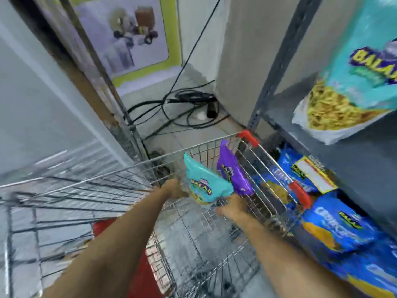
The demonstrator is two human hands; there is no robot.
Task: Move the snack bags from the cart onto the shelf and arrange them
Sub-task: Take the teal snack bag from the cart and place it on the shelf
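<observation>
Down at the cart's [217, 145] far end, both hands are lifting snack bags out.

Left hand [174, 188] grips the teal bag [205, 183] by its lower edge; right hand [231, 207] is under the purple bag [233, 169], though blur hides whether it is clasped. Both bags are inside the basket. Next, I judge, they must be carried right to the shelf [352, 162]. A teal bag there [352, 82] reads "BALAJI", cut off at the edge.
</observation>
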